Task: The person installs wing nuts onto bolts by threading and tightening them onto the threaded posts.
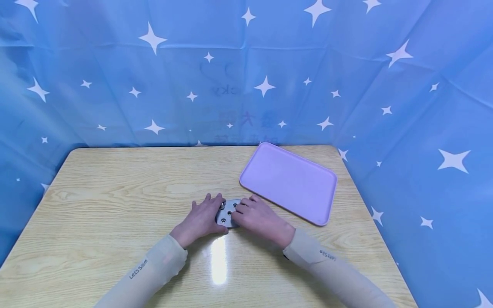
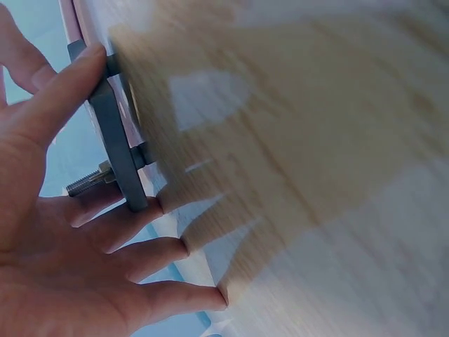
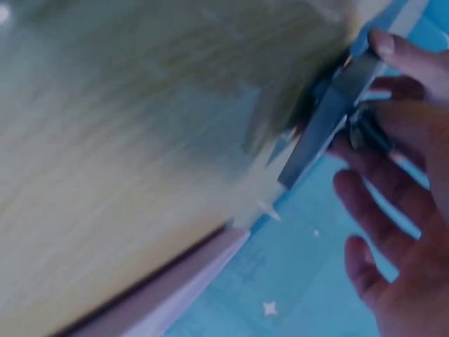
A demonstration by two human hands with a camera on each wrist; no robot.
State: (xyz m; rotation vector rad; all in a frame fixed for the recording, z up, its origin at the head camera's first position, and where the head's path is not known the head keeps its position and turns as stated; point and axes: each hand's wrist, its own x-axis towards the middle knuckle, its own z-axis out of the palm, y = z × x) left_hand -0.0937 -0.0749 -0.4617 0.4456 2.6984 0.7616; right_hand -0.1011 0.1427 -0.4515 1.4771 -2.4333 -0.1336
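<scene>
A small grey metal plate with several round holes stands close over the table on short legs. A threaded bolt with a nut rises from its face. My left hand grips the plate, thumb on the near edge and fingers spread at the far side, fingertips down at the table. Over the plate's right part, my right hand curls its fingers and covers a corner. In the right wrist view, its thumb and forefinger pinch a dark bolt-like piece, blurred there.
A shallow purple tray lies askew just behind and right of my right hand. The wood-grain table ends at a blue curtain with white stars, which hangs along the back and right.
</scene>
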